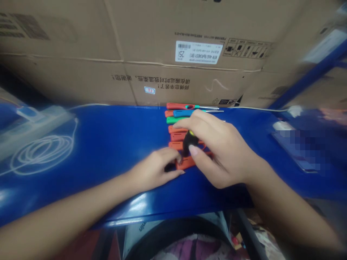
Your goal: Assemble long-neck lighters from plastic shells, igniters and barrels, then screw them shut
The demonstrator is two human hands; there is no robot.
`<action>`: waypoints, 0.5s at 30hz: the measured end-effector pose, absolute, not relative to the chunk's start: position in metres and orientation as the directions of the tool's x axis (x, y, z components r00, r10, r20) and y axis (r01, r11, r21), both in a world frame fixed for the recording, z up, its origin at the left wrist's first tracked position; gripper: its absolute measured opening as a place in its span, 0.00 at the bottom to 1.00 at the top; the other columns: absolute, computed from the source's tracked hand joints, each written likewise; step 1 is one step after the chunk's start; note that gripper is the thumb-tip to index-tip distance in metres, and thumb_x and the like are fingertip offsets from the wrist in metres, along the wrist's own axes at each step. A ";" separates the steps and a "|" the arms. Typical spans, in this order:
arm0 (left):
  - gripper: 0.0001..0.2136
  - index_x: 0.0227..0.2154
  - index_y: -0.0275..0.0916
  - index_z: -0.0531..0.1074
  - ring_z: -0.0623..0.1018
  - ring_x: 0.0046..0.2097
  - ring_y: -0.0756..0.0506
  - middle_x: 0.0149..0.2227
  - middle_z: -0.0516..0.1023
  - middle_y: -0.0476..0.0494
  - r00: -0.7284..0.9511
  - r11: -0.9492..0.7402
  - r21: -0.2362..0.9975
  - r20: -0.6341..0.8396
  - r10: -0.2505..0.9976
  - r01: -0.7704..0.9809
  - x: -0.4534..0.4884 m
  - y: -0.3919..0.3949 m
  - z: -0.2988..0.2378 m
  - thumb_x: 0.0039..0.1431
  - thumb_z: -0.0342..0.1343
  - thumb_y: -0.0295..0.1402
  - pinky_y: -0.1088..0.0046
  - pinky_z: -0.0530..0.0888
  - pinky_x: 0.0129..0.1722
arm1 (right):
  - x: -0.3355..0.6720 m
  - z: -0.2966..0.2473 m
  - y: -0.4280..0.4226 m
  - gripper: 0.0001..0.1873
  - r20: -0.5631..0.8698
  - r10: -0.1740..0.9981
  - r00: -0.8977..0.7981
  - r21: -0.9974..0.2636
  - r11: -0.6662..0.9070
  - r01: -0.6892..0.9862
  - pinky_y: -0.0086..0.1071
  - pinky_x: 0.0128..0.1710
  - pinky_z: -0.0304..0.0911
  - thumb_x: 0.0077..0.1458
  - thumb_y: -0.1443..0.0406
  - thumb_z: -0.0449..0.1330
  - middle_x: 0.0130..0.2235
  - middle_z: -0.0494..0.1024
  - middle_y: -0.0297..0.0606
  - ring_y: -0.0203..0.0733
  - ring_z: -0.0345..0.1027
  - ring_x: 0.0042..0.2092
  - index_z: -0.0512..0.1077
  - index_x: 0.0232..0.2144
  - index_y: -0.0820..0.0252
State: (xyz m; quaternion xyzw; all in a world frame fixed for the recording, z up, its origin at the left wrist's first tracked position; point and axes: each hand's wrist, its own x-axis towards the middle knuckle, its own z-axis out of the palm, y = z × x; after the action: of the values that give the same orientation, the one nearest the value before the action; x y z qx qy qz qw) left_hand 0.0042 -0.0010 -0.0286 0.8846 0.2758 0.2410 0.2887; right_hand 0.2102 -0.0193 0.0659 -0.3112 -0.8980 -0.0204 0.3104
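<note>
Several long-nosed gas lighters lie side by side in a column on the blue shelf: a red one at the back, then a blue one, a green one and several orange-red ones. My left hand has its thumb and fingertips closed at the handle end of the nearest orange lighter. Between thumb and fingers of my right hand is a black tool handle with a yellow-green end, held over the near lighters. Its exact kind cannot be made out. My right hand hides most of the lighters' nozzles.
A large cardboard box stands along the back of the shelf. On the left lie a coiled white cable and a power strip. To the right is a phone with a white object by it. Blue shelf surface shows between.
</note>
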 end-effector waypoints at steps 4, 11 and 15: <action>0.06 0.39 0.39 0.72 0.77 0.39 0.45 0.38 0.77 0.46 0.734 -0.681 0.643 0.264 0.626 0.350 0.004 -0.001 -0.029 0.63 0.60 0.34 0.69 0.73 0.39 | 0.212 0.066 -0.019 0.10 0.570 0.590 -0.571 -0.173 0.766 0.619 0.37 0.38 0.65 0.59 0.64 0.55 0.37 0.78 0.41 0.45 0.71 0.39 0.71 0.41 0.62; 0.05 0.39 0.39 0.71 0.76 0.39 0.46 0.38 0.77 0.46 0.738 -0.687 0.645 0.273 0.617 0.335 0.004 -0.001 -0.029 0.63 0.60 0.33 0.70 0.72 0.39 | 0.215 0.066 -0.016 0.07 0.559 0.590 -0.583 -0.214 0.782 0.586 0.36 0.36 0.65 0.60 0.64 0.54 0.35 0.76 0.39 0.43 0.69 0.37 0.69 0.39 0.59; 0.05 0.39 0.39 0.71 0.76 0.39 0.46 0.37 0.76 0.47 0.737 -0.690 0.644 0.279 0.615 0.332 0.003 0.000 -0.029 0.63 0.61 0.33 0.70 0.72 0.39 | 0.217 0.067 -0.015 0.13 0.530 0.571 -0.626 -0.209 0.804 0.557 0.38 0.42 0.67 0.59 0.65 0.54 0.42 0.76 0.45 0.46 0.70 0.44 0.68 0.46 0.62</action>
State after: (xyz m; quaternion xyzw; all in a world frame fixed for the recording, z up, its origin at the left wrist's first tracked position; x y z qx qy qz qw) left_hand 0.0033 -0.0003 -0.0287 0.8859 0.2674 0.2448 0.2893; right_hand 0.2169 -0.0150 0.0670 -0.3128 -0.9016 0.0123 0.2984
